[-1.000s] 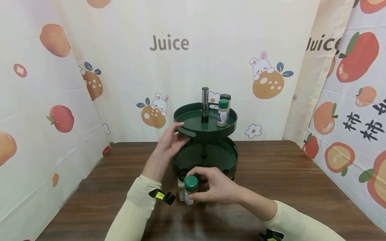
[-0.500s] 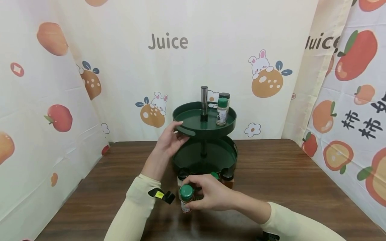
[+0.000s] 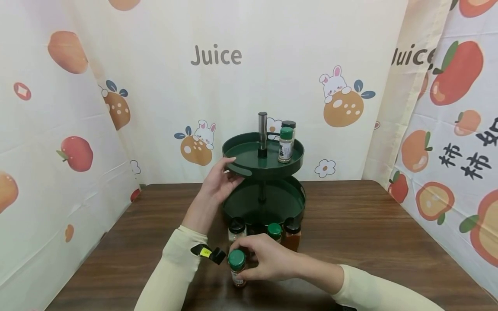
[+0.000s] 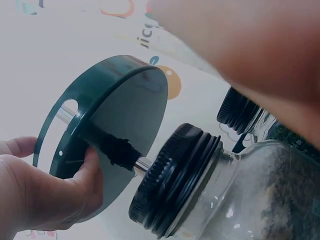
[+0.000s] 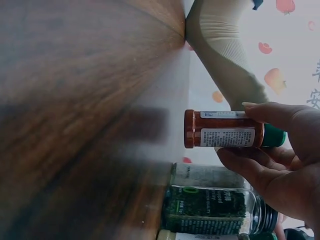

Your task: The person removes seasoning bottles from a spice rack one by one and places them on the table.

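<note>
My right hand (image 3: 268,259) pinches a small spice jar (image 3: 238,276) with a green lid, fingers and thumb on opposite sides. In the right wrist view this spice jar (image 5: 225,131) has reddish-brown contents and a printed label, and its base appears just off the table. My left hand (image 3: 221,185) grips the rim of the upper tray on a dark green two-tier rack (image 3: 241,149). From the left wrist view, the left hand (image 4: 55,190) has fingers over and under the rim by the handle slot. A green-lidded jar (image 3: 285,149) stands on the upper tray, before a black-lidded jar (image 3: 288,124).
Several jars stand in front of the rack: a black-lidded jar (image 3: 236,229) at left, a green-lidded jar (image 3: 274,231), and a black-lidded jar with brown contents (image 3: 292,235). One jar (image 5: 210,207) holds green herbs. The wooden table (image 3: 350,224) meets a printed curtain (image 3: 163,86) behind.
My right hand has drawn the green-lidded spice jar toward me and slightly left, away from the other jars, which now show more. My left hand stays on the upper tray's rim.
</note>
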A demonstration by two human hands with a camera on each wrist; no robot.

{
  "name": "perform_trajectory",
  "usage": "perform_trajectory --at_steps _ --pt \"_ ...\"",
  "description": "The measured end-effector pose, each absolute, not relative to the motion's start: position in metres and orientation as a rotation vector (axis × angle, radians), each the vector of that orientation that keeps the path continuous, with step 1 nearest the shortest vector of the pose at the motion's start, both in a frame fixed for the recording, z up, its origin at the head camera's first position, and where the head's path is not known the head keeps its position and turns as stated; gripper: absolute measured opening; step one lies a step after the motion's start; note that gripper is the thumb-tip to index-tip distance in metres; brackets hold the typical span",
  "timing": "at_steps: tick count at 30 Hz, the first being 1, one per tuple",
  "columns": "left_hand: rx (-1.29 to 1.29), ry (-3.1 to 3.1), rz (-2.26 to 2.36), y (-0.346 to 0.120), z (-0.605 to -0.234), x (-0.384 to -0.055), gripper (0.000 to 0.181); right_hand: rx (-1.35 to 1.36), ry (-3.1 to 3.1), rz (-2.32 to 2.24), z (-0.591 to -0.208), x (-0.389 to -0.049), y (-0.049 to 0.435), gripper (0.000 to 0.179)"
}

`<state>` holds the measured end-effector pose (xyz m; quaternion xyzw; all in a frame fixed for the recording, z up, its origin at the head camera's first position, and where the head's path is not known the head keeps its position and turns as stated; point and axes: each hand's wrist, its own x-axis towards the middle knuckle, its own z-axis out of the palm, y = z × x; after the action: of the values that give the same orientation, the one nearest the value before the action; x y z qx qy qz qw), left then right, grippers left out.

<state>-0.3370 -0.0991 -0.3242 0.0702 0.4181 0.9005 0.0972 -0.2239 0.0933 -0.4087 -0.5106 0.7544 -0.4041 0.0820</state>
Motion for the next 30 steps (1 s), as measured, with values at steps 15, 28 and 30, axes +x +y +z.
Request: perform_trajectory --at_steps 15,28,30 --pt "0.167 1.407 2.550 -0.093 -0.324 -0.331 0.071 -1.494 2.267 -1.173 -0.419 -0.227 0.093 0.038" --pt "0.173 1.444 2.525 -0.098 -0.319 -0.330 0.071 -1.485 2.316 -1.149 -0.418 -0.225 0.092 0.038" --pt "0.162 1.435 2.530 -0.100 -0.319 -0.331 0.068 -1.498 2.320 -1.140 -0.419 -0.226 0.092 0.039"
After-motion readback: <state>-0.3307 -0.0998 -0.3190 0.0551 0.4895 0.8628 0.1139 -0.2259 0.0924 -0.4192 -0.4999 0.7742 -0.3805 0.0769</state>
